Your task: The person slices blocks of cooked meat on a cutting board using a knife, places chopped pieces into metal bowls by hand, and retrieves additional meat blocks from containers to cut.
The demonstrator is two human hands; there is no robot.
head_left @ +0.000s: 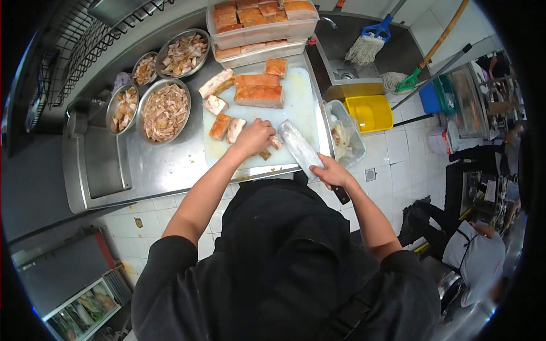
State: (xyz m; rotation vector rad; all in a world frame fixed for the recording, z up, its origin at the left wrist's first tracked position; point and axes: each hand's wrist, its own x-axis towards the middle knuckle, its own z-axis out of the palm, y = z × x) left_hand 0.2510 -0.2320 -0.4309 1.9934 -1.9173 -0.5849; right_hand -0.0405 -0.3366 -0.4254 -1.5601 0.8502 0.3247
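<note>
My right hand (331, 171) grips a cleaver (297, 145) by its dark handle, the broad blade slanting up and left over the board's near right part. My left hand (255, 137), fingers curled, presses on a piece of crispy-skinned pork (275, 142) just left of the blade. Its fingertips are partly hidden. Beside that hand lie another cut chunk (235, 131) and a golden-skinned block (220, 127). Longer pork slabs (259, 95) rest farther back on the pale cutting board (298, 85).
Metal bowls of chopped meat (165, 111) stand to the left. Plastic tubs of pork blocks (261, 34) are stacked behind the board. On the right are a clear bin (357, 145), a yellow bucket (369, 113), mops (368, 48) and a sink (341, 57). A co-worker (475, 250) is at far right.
</note>
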